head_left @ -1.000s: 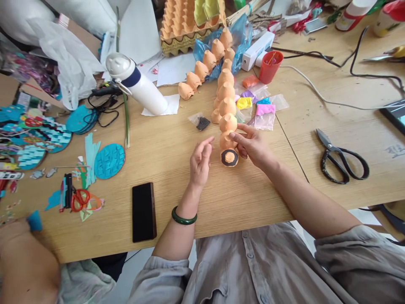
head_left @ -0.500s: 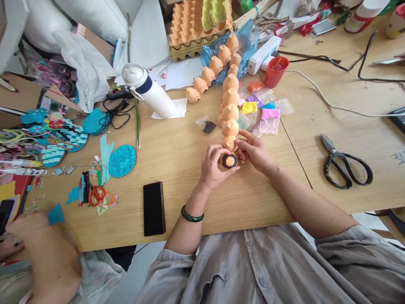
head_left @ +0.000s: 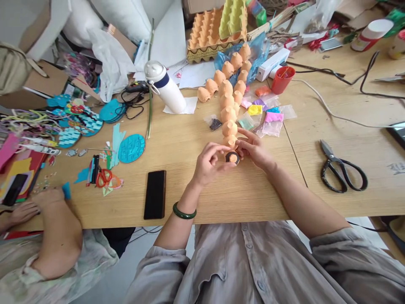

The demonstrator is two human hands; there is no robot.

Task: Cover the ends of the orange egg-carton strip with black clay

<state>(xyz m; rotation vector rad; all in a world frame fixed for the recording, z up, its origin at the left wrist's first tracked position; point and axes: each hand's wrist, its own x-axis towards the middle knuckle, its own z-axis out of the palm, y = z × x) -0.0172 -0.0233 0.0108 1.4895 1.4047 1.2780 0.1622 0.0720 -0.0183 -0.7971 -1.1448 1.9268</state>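
Observation:
A chain of orange egg-carton cups [head_left: 228, 105] runs across the wooden table [head_left: 177, 143] toward me. Its near end cup [head_left: 233, 158] has a black ring around an orange centre. My left hand [head_left: 209, 162] has its fingers curled and pinches that end cup from the left. My right hand [head_left: 255, 147] grips the same end of the chain from the right, fingers closed around it. A green bangle [head_left: 184, 212] sits on my left wrist.
A black phone [head_left: 155, 194] lies left of my hands and black scissors [head_left: 343, 171] to the right. Small clay bags [head_left: 265, 116], a red cup [head_left: 282, 79], a white bottle [head_left: 166, 86], egg trays [head_left: 218, 29] and cables lie farther back. Another person's arm [head_left: 53, 228] rests at the left beside paper scraps.
My left hand, first open and apart from the chain, moved in and closed on the ringed end cup. The view drifted, so everything sits a little higher and to the right.

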